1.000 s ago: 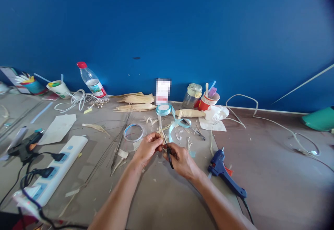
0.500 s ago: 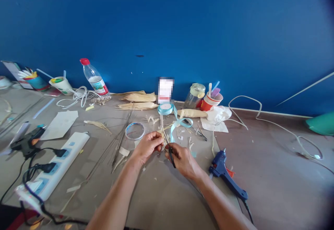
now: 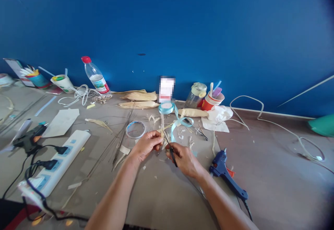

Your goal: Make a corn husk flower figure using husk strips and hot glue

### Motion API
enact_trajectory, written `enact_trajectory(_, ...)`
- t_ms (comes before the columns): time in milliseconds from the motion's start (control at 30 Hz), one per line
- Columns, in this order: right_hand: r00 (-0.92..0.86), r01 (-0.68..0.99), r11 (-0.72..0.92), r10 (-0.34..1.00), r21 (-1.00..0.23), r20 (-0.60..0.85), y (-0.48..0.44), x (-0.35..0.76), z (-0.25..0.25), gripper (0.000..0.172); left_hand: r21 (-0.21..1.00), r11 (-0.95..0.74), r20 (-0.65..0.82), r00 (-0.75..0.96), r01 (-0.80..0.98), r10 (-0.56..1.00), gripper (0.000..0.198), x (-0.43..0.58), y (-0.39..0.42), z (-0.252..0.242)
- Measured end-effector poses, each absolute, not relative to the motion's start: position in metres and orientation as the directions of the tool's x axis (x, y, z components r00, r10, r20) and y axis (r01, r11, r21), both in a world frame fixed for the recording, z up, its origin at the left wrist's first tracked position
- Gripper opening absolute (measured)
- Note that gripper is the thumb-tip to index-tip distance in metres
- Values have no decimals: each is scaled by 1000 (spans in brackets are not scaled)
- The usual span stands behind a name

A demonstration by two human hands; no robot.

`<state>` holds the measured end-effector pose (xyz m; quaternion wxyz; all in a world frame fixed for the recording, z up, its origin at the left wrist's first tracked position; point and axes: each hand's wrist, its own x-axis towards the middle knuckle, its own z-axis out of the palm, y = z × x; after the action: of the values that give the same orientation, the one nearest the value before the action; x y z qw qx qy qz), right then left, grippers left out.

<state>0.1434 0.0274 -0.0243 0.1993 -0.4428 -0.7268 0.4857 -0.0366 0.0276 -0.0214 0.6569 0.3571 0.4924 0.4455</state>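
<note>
Both hands meet at the middle of the table. My left hand (image 3: 149,145) is closed, thumb and forefinger pinching a small strip of pale dried corn husk (image 3: 162,135), mostly hidden by the fingers. Wrapped around the dark handle of a pair of scissors (image 3: 171,151), my right hand (image 3: 183,157) points their thin blades up and left, beside the husk. Just beyond the hands, pale blue ribbon (image 3: 182,121) trails from its spool (image 3: 166,108). Husk scraps (image 3: 191,142) lie to the right of them.
A blue glue gun (image 3: 227,176) lies right of my right forearm. To the left are a white power strip (image 3: 66,160), thin wires (image 3: 121,141) and a tape ring (image 3: 135,129). Along the wall stand a bottle (image 3: 97,80), a jar (image 3: 195,94) and red cups (image 3: 212,102).
The view has shifted slightly. Both hands keep nearly the same place and grip, and the scissors remain beside the husk strip.
</note>
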Motion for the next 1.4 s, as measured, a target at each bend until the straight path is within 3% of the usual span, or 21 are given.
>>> enact_trajectory(900,-509,463,128,849,-877,-145,31,149,-20,16,892,404,-379,153,-202,913,25,-43,29,-25)
enact_trajectory(1000,-475,420,63,866,-905,-160,32,151,-18,18,892,387,-362,141,-232,921,26,-42,29,-27)
enact_trajectory(1133,-442,301,-58,876,-952,-193,34,152,-16,32,888,355,-338,107,-292,935,26,-41,29,-26)
enact_trajectory(1400,-452,93,-136,877,-986,-164,31,148,-10,45,896,312,-297,97,-317,950,26,-34,28,-19)
